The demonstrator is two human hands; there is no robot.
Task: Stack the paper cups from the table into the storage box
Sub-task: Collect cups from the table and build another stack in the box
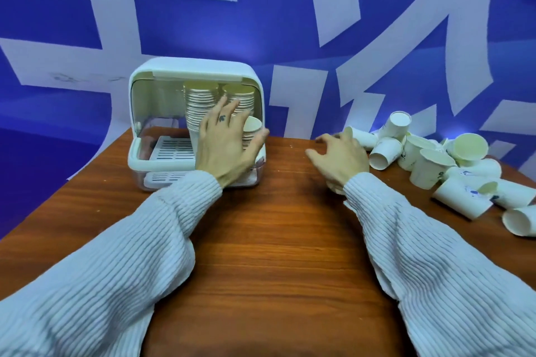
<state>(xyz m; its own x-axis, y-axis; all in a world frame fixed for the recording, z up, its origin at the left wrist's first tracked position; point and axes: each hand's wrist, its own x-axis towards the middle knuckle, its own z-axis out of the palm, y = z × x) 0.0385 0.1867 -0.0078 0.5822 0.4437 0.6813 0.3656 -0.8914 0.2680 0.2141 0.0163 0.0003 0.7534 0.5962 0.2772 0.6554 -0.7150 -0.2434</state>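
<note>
Storage box (150,151) sat at the far left-centre of the counter (275,240), front open, lid flipped up over the top. Inside: two tall stacks of paper cups (200,101), rims up, side by side toward the right half of the box; a shorter stack (252,127) sat in front of them at the right edge. White slotted tray (174,149) was visible on the box floor, left side.

Left hand (224,142) was in front of the box opening, fingers spread and fairly straight, over the stacks; thumb out to the right near the short stack. Couldn't tell if it was touching any cups; it gripped nothing.

Right hand (339,158) hovered above the counter right of the box, fingers loosely curled and splayed, fingertips toward the loose cups (429,165). Something pale showed under the palm near the wrist, too hidden to identify.

Loose cups lay in a jumbled pile at the far right of the counter, mostly on their sides, some with blue print. The nearest one was just beside the right hand's fingers.

Both arms were in ribbed white sleeves (116,269). Blue wall (261,9) with large white shapes behind.
</note>
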